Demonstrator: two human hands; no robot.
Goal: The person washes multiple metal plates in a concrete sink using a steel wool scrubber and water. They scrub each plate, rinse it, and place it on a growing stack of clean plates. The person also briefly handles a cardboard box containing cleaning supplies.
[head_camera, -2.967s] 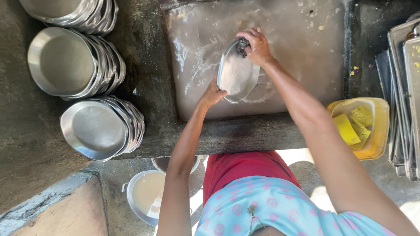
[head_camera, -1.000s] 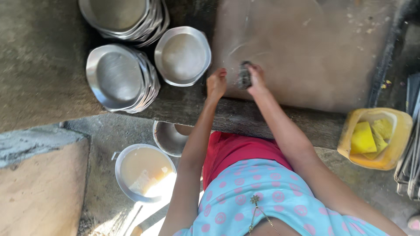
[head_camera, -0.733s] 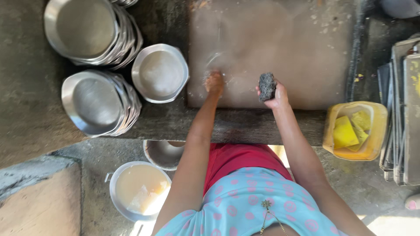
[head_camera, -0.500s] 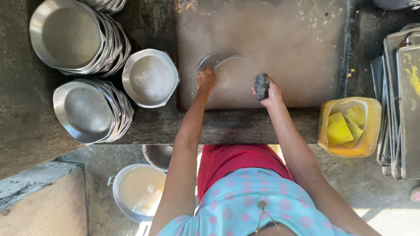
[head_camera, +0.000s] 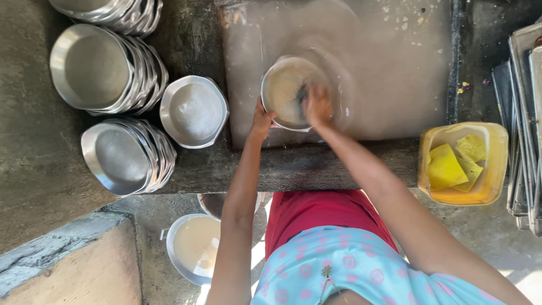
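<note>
partly blurred scrubber [head_camera: 302, 94] under right hand [head_camera: 317, 105]

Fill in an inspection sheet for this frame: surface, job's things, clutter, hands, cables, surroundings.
Surface: wet grey stone slab, flecked with pale scraps.
Job's things: round metal plate on the slab; dark scrubber only partly visible under the right hand.
Clutter: stacked metal plates, a second stack, one single plate; yellow tub holding yellow soap pieces.
Hands: left hand grips the plate's near rim; right hand presses inside it, blurred.
Cables: nothing seen.
Surroundings: metal trays at right; pot of cloudy liquid below.
</note>
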